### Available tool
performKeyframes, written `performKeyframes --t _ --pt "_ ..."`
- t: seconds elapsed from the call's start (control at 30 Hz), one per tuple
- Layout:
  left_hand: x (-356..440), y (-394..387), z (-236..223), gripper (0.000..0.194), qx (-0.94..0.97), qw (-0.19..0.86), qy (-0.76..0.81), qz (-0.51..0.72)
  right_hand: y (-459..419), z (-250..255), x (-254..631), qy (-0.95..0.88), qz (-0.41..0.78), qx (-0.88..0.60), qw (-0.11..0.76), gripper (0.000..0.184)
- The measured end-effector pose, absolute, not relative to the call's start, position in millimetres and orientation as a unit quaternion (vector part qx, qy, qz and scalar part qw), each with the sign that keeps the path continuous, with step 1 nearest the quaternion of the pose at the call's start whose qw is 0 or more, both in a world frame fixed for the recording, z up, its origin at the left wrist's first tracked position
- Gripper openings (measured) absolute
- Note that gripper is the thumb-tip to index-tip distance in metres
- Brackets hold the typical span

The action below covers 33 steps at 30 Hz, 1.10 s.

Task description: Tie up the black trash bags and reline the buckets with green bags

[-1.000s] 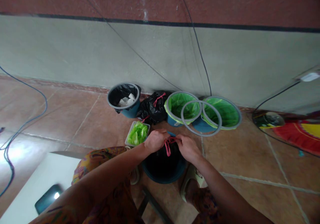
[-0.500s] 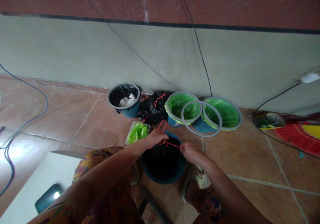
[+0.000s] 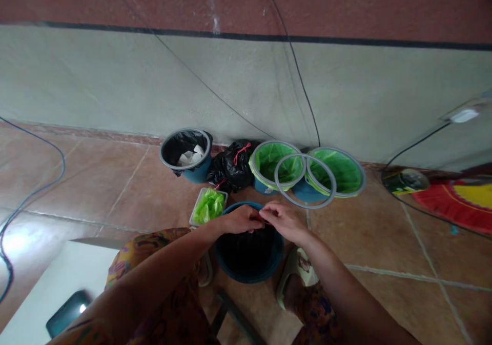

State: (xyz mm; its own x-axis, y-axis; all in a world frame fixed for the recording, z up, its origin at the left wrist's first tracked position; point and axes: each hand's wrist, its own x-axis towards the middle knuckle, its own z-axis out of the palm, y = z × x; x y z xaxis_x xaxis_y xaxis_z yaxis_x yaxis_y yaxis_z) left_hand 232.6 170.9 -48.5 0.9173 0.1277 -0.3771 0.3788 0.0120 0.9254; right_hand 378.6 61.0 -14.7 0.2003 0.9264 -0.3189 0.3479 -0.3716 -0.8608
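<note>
tied black bag | two green-lined bins | loose grey ring | tray of green bags

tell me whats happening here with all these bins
A person has both hands together over a round blue plastic bin lined with a black bag. The left hand and right hand pinch the bag's thin red drawstring between them. A tied black bag and green-lined bins stand along the wall.

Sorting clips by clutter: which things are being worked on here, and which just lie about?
In hand: left hand, right hand, red drawstring, black bag, blue bin.
Lying about: tied bag, green-lined bins, loose ring, tray.
</note>
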Motion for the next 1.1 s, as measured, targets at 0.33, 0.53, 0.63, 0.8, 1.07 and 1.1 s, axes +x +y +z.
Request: performKeyframes --t 0.33,0.53,0.63,0.8,1.07,1.1 --pt "235.7 166.9 -58.9 0.017 0.634 0.729 0.259 -0.019 54.4 -40.6 364.6 -0.222 0.564 -0.707 0.363 0.033" --pt "236.0 168.3 -63.7 0.012 0.567 0.730 0.381 -0.005 53.2 -41.6 365.8 -0.283 0.536 -0.730 0.314 0.018" --pt "234.9 170.0 -58.9 0.008 0.545 0.740 0.394 0.012 53.3 -38.2 365.4 -0.309 0.519 -0.740 0.297 0.020" --pt "233.1 170.2 -54.2 0.002 0.599 0.705 0.378 0.050 52.9 -43.2 368.8 -0.387 0.498 -0.735 0.250 0.019" --pt "232.2 165.3 -63.6 0.023 0.687 0.660 0.298 0.062 53.4 -44.9 368.5 -0.460 0.434 -0.756 0.169 0.018" --pt "232.1 165.1 -64.9 0.024 0.695 0.656 0.287 0.066 53.9 -44.2 368.5 -0.460 0.427 -0.760 0.167 0.019"
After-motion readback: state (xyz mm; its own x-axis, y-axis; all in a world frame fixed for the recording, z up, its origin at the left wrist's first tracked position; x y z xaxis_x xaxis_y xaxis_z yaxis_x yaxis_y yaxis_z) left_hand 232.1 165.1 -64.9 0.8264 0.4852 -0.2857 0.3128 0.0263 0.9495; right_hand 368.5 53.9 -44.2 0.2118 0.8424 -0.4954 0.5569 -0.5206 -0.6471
